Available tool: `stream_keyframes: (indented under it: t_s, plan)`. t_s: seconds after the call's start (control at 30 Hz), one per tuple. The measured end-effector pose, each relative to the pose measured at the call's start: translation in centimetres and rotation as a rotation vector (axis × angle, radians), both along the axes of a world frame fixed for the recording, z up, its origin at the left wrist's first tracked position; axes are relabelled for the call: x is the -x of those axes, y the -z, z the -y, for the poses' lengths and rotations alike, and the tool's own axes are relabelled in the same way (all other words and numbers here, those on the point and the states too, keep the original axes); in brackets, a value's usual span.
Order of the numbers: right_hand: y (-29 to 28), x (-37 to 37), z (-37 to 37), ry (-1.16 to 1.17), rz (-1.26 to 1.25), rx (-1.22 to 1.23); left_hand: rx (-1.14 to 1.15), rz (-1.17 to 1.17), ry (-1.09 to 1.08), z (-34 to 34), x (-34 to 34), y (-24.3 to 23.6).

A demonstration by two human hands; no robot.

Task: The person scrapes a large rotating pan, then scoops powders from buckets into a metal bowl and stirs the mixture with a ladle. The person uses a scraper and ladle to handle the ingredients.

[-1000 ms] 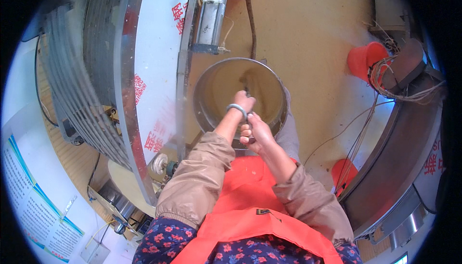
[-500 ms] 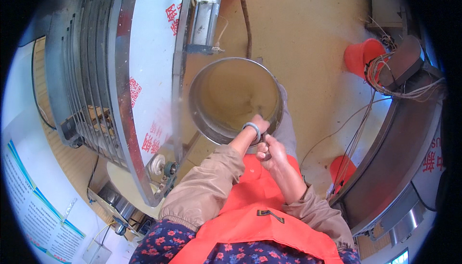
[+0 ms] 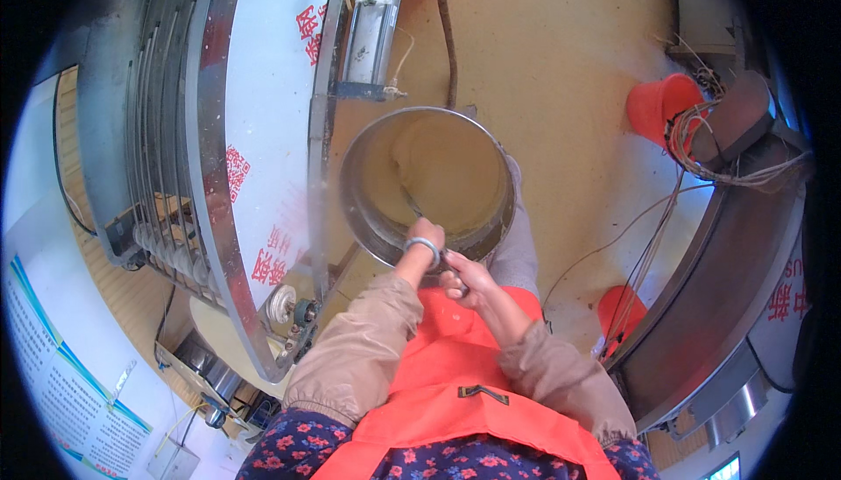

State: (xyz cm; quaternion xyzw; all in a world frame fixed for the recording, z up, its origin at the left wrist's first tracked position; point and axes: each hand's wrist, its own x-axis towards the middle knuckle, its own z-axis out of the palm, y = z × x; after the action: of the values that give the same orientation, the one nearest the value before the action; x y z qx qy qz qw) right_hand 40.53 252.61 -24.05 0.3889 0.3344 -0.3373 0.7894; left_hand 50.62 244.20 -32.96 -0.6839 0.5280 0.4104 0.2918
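Observation:
A large round metal pot (image 3: 359, 222) stands in front of me, with a pale yellowish liquid (image 3: 451, 169) inside. My left hand (image 3: 424, 235), with a light bracelet at the wrist, is closed on the shaft of a long-handled stirring tool (image 3: 410, 200) over the pot's near side. The tool's far end dips into the liquid, so its shape is hidden. My right hand (image 3: 468, 282) is closed around the upper end of the same handle, just outside the near rim and in front of my red apron (image 3: 447, 340).
On the left, a metal-framed machine (image 3: 210, 130) with a white panel stands close to the pot. At right are a long dark metal trough (image 3: 701, 278), loose cables (image 3: 692, 134) and two red buckets (image 3: 653, 108). A hose (image 3: 445, 33) runs beyond the pot.
Both hands have shifted left with the stirring tool. Its shaft has swung from the pot's right side toward the left, and the liquid's surface looks different.

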Motion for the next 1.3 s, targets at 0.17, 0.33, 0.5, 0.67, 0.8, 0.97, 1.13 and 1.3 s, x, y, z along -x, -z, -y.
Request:
stream_keyframes:
  t_s: [0.17, 0.33, 0.5, 0.67, 0.8, 0.97, 1.13, 1.3]
  plan:
    - [-2.8, 2.1, -0.3, 0.010, -0.303, -0.134, -0.010, -0.241, -0.081, -2.2, 4.5, 1.0]
    - [-2.9, 2.2, 4.7, -0.024, -0.391, 0.059, 0.097, -0.484, -0.221, 3.2, 5.0, 1.9]
    - [-0.2, -1.0, 4.9, -0.097, -0.155, 0.122, 0.274, -0.268, -0.146, 4.8, 0.0, 0.6]
    - [0.5, -0.6, -0.3, -0.119, -0.050, -0.042, 0.070, 0.016, -0.069, -0.3, -0.5, -0.2]
    - [-1.9, 1.9, -1.5, 0.072, -0.132, -0.251, -0.138, -0.138, 0.010, -2.4, 2.9, 0.1]
    - [-4.3, 3.4, 2.7, 0.015, -0.439, -0.009, -0.002, -0.437, -0.183, 0.4, 6.9, 1.8]
    - [-2.8, 0.8, 6.6, -0.047, -0.345, 0.084, 0.206, -0.419, -0.087, 6.0, 3.3, 1.9]
    - [-0.7, -2.0, 3.8, -0.192, -0.101, 0.125, 0.179, -0.053, -0.047, 3.3, -1.9, -0.4]
